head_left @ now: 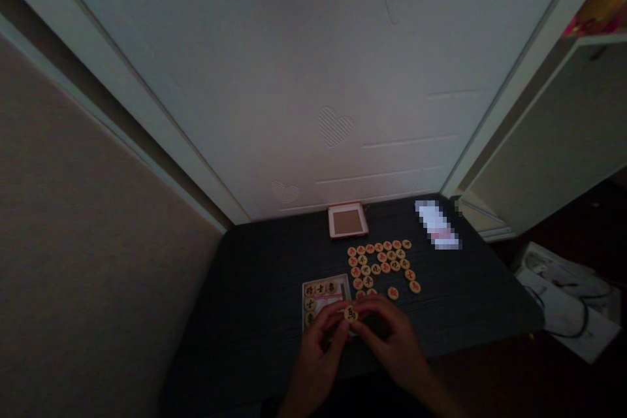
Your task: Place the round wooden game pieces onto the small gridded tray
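A round wooden Chinese chess piece (351, 314) with a black character faces up between my two hands. My left hand (323, 333) pinches it from the left, and my right hand (389, 330) grips it from the right. Partly hidden behind my left hand, a shallow square box (304, 287) holds several black-character pieces along its top and left sides. Beyond my right hand, several red and black chess pieces (385, 267) lie in rough rows on the dark table. A red-character piece (392, 293) lies just past my right fingers.
On the dark table (255, 300), a square box or lid with a brown panel (348, 221) lies near the white wall panel (294, 78). A blurred-out bright item (435, 225) is at the back right. White boxes with cables (568, 307) stand right of the table.
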`<state>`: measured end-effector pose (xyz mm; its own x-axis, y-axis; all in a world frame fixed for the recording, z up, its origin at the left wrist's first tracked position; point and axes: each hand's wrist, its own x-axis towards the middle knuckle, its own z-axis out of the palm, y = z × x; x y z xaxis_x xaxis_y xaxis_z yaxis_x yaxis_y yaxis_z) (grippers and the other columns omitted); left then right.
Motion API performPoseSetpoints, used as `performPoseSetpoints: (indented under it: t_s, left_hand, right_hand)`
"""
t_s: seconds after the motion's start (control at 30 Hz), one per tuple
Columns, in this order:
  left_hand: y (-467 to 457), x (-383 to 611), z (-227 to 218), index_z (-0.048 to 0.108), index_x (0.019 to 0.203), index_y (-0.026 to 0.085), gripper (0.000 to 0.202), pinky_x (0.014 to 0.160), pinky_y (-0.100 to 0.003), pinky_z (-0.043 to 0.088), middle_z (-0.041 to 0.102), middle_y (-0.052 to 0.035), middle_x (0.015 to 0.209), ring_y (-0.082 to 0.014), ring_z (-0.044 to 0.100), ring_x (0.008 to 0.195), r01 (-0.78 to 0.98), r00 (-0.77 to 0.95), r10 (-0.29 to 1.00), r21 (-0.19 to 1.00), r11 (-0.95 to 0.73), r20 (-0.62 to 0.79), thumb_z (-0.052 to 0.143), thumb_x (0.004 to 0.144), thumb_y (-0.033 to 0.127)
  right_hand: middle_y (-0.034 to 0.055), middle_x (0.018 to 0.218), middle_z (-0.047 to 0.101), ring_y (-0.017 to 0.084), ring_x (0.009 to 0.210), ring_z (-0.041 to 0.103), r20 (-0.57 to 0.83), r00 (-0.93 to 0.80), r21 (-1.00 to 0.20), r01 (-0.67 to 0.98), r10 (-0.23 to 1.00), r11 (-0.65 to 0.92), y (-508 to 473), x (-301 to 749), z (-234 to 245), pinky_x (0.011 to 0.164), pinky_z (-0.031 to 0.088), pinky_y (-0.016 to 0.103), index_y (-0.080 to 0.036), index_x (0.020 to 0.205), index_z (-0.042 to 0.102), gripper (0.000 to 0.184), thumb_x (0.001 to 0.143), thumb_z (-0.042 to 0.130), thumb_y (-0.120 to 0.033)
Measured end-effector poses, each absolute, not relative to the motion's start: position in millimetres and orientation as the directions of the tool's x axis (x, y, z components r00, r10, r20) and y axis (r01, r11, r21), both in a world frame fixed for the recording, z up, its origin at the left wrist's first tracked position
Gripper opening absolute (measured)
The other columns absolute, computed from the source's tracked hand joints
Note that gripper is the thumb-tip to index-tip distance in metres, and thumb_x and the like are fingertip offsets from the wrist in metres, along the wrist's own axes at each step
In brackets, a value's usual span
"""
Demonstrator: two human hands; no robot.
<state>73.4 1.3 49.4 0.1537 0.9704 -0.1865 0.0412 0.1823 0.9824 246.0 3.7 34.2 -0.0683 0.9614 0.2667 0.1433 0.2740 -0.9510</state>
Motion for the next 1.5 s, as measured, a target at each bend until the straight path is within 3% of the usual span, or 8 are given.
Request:
performPoseSetpoints:
  t_s: [0.33,0.63,0.97,1.2,1.5]
  left_hand:
    - [1,73,47,0.070,0.117,0.023,0.031,0.099,-0.038,0.056,0.075,-0.0110,0.122,-0.0276,0.072,0.111,0.007,0.168,0.972,0.986,0.165,-0.164,0.068,0.091,0.040]
    - [-3,72,56,0.074,0.113,0.022,0.031,0.100,-0.041,0.057,0.076,-0.0118,0.120,-0.0300,0.072,0.111,0.038,0.157,0.977,0.990,0.138,-0.143,0.069,0.090,0.042]
    - [-5,71,53,0.075,0.114,0.023,0.028,0.099,-0.039,0.056,0.077,-0.0112,0.119,-0.0281,0.073,0.108,0.098,0.180,0.977,0.990,0.101,-0.118,0.068,0.092,0.039]
    - [-3,73,53,0.076,0.113,0.027,0.025,0.099,-0.038,0.054,0.079,-0.0076,0.114,-0.0263,0.073,0.105,0.252,0.161,0.984,0.967,0.035,-0.077,0.068,0.092,0.037]
    - [0,75,50,0.077,0.104,0.025,0.024,0.091,-0.036,0.057,0.082,-0.0057,0.097,-0.0261,0.076,0.094,0.222,0.150,0.983,0.973,0.068,-0.102,0.076,0.084,0.038]
  right_hand:
    - [0.0073,0.104,0.075,0.024,0.105,0.069,0.162,-0.029,-0.986,-0.037,0.986,0.161,2,240,33,0.095,0.055,0.037,-0.024,0.097,0.075,0.016,0.091,0.072,-0.039]
    - [0.0051,0.095,0.074,0.023,0.095,0.071,0.095,0.003,-0.966,-0.243,0.996,0.093,1,234,31,0.088,0.057,0.035,-0.024,0.086,0.074,0.019,0.084,0.079,-0.042]
    - [0.0032,0.089,0.074,0.022,0.084,0.070,-0.057,0.005,-0.937,-0.347,0.998,-0.052,1,232,26,0.076,0.058,0.031,-0.023,0.083,0.073,0.028,0.077,0.083,-0.048]
    - [0.0037,0.083,0.074,0.023,0.082,0.070,-0.099,0.021,-0.969,-0.228,0.995,-0.092,4,236,33,0.075,0.057,0.032,-0.022,0.084,0.075,0.033,0.078,0.080,-0.054]
    - [0.0017,0.075,0.071,0.020,0.073,0.067,-0.126,0.058,-0.968,-0.226,0.990,-0.110,3,234,30,0.068,0.055,0.029,-0.021,0.078,0.073,0.036,0.075,0.082,-0.055]
